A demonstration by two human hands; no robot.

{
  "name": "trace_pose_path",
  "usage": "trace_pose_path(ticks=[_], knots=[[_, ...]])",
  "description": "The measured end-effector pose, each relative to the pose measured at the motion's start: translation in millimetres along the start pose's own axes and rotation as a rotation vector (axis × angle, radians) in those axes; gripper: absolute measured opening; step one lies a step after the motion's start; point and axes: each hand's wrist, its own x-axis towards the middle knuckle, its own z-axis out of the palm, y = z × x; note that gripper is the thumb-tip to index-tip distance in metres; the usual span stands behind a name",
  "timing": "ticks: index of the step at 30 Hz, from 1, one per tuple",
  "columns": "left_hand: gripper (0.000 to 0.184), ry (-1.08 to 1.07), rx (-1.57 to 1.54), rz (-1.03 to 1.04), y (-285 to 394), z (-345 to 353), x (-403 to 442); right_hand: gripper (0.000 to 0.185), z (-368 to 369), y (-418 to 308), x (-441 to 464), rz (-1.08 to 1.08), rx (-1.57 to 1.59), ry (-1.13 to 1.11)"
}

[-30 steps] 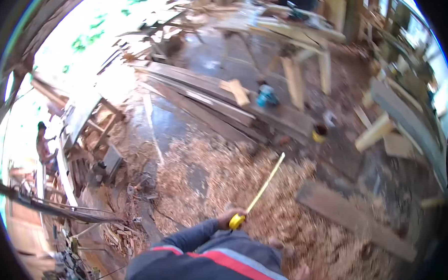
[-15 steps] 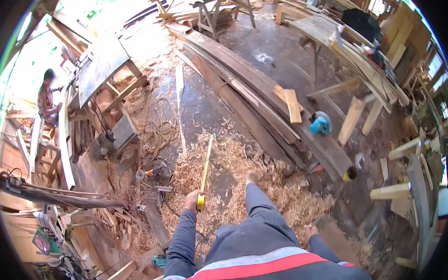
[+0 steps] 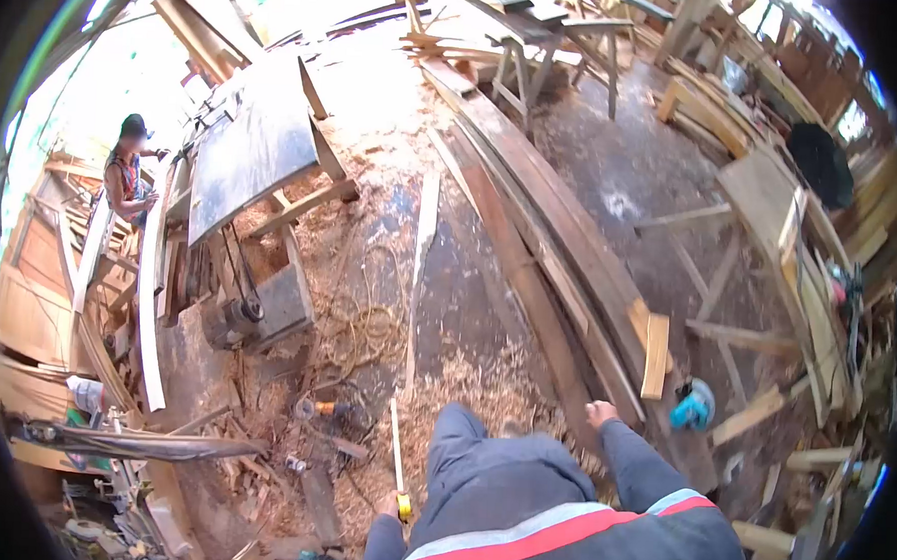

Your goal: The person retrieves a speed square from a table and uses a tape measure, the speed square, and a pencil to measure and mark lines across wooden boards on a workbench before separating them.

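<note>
Right hand (image 3: 599,413) has shifted to the long boards (image 3: 553,223), grip unclear; left hand (image 3: 389,505) holds extended tape measure (image 3: 404,504).

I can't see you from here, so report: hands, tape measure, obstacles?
Left hand holding tape measure, blade out. Right hand near long planks, nothing visible in it. Coiled line, wood shavings ahead.

Jacket's dark grey with 1 red stripe and 1 pale one, tape measure (image 3: 404,505)'s yellow, circular saw (image 3: 693,405)'s teal.
</note>
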Motion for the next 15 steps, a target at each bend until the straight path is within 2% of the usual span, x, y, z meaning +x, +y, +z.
trace_pose_path(ticks=[1,3,5,6,7,8,9,11,12,13,14,15], knots=[[0.029,-0.052,-0.102,-0.049,28,19,15,0.038,-20,-44,42,-0.078,0.057,-0.007],[0.025,-0.025,-0.203,-0.058,74,57,54,0.034,-45,-115,119,-0.231,0.14,0.036],[0.023,0.036,-0.387,0.078,131,99,91,0.032,-63,-175,178,-0.258,0.147,0.034],[0.021,0.019,-0.278,0.301,213,136,127,0.031,-80,-223,234,-0.25,0.155,0.006],[0.02,-0.057,-0.342,0.32,257,153,146,0.031,-93,-246,260,-0.249,0.157,-0.034],[0.021,-0.038,-0.196,0.41,317,172,158,0.032,-81,-251,288,-0.308,0.139,0.082],[0.022,-0.015,-0.047,0.497,369,184,166,0.034,-85,-257,308,-0.325,0.02,0.035],[0.025,-0.069,0.132,0.712,457,205,236,0.035,-106,-279,326,-0.095,0.026,-0.11],[0.026,-0.056,0.228,0.798,518,226,234,0.036,-109,-278,338,-0.055,-0.024,-0.149],[0.025,-0.052,0.488,1.154,573,244,261,0.038,-124,-284,348,-0.011,-0.075,-0.193],[0.025,-0.122,0.381,0.727,620,257,284,0.038,-137,-284,351,0.069,0.022,-0.203],[0.023,-0.124,0.354,0.768,677,281,267,0.037,-145,-287,354,0.075,0.022,-0.143]])
